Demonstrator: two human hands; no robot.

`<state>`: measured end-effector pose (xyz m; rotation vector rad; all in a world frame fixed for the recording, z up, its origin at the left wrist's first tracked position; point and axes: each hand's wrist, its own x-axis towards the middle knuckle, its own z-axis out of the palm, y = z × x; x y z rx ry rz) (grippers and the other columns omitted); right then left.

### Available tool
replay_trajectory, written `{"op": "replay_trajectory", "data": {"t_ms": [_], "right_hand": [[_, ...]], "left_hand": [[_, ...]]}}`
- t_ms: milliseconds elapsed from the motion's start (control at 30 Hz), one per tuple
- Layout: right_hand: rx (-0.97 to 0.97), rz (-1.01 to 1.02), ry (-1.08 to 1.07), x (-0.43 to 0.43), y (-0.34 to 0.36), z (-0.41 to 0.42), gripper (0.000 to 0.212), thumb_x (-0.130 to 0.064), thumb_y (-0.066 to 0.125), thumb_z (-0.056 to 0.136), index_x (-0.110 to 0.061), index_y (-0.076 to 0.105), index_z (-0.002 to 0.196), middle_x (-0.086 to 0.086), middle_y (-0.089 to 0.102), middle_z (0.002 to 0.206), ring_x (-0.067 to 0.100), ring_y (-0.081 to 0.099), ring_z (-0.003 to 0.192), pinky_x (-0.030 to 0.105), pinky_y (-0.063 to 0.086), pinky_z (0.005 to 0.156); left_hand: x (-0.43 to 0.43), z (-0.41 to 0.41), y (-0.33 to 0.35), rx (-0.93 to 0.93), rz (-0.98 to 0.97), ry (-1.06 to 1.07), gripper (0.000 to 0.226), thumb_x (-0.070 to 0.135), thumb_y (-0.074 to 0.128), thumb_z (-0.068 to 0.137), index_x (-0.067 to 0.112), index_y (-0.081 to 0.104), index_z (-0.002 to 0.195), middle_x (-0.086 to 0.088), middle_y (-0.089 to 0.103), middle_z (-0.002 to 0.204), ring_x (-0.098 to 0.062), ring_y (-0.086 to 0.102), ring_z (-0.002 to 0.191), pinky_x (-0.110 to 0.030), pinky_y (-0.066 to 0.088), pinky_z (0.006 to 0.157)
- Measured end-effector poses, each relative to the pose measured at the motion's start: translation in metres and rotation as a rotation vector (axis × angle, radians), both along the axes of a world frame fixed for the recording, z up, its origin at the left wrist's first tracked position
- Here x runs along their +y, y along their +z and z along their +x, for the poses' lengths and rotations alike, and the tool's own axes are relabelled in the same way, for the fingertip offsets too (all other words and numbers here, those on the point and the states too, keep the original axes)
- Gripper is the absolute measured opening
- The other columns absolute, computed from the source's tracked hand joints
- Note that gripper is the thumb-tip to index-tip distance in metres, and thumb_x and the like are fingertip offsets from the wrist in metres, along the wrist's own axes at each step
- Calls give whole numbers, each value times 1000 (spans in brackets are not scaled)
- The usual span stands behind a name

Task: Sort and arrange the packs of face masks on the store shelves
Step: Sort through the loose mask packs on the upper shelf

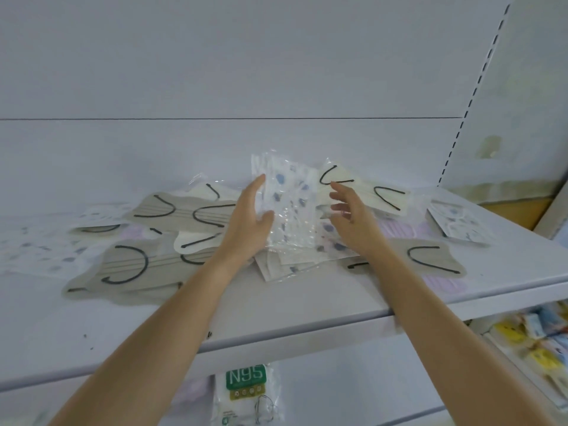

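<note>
Mask packs (129, 265) lie scattered on the shelf (307, 305), an upright bunch (289, 204) at its middle, another pack (246, 392) seemingly hanging below.

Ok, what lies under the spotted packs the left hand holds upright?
More spotted packs lie flat on the shelf below them. The held packs and the right hand cover their far parts, so their number is unclear.

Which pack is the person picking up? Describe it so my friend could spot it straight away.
On the white shelf, look to the middle of the scattered pile. There the left hand holds the spotted pack upright: clear wrap, white with blue blotches. It alone stands up; the rest lie flat, mostly beige packs and cream packs with black ear loops.
</note>
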<state>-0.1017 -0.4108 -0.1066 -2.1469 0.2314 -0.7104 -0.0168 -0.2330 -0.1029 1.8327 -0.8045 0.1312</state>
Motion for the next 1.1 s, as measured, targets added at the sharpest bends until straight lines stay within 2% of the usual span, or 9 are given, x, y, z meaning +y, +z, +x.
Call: {"op": "replay_trajectory", "data": {"t_ms": [100,167,300,500,667,733,867,1033,1100], "right_hand": [[287,-257,30,-5,-5,1,62,-9,52,88,-21,30,144,-1,48,135,22,42,124,24,34,92],[426,-397,50,-6,-11,3,64,-15,54,87,-22,28,145,-3,47,138,22,28,133,30,24,105],[314,-391,0,-8,-11,5,58,-14,60,82,-20,42,137,2,53,118,24,38,122,33,30,102],[-119,134,-362,-12,3,4,23,-11,52,87,-13,63,108,0,60,96,15,55,83,23,39,71],[-185,707,-77,-7,9,1,8,-6,62,86,-13,59,88,5,59,78,19,55,72,33,47,70],[-95,597,4,0,5,5,9,-8,66,85,-15,60,86,2,57,73,18,54,71,30,48,70],[19,403,49,6,1,7,15,-18,64,88,-14,59,102,-3,64,81,13,60,76,27,48,75],[378,-174,123,9,-8,3,76,-45,70,78,-22,34,142,-4,50,124,15,45,115,27,34,94],[447,-375,119,10,-12,5,83,-48,70,76,-21,31,144,-1,45,133,21,36,125,33,29,103]], "left_hand": [[6,4,0,-5,-86,132,54,-9,35,90,13,37,140,-1,35,140,15,39,105,11,22,81],[8,5,1,13,-85,194,54,-11,31,89,12,40,137,-5,35,134,8,46,86,6,31,69],[8,10,-1,31,-64,256,54,-11,29,88,9,42,136,-9,35,131,-6,44,71,-3,36,56],[10,7,2,58,-100,305,52,-8,30,90,7,36,140,-5,33,132,-15,43,88,-8,33,66],[8,-7,6,172,-83,41,46,31,42,99,22,34,144,11,26,141,1,33,122,-20,25,97],[8,-13,7,172,-35,-77,50,39,49,95,26,37,141,13,30,138,1,32,122,-20,24,96],[3,-7,-3,-10,42,-60,42,9,55,91,20,46,130,6,40,121,-6,40,115,-15,30,94],[6,16,-10,-19,-26,204,55,-9,38,83,9,41,135,-9,46,125,-19,42,118,-23,34,97],[8,20,-10,15,-49,270,59,-12,34,80,6,39,135,-13,44,126,-25,44,118,-26,38,93]]}}
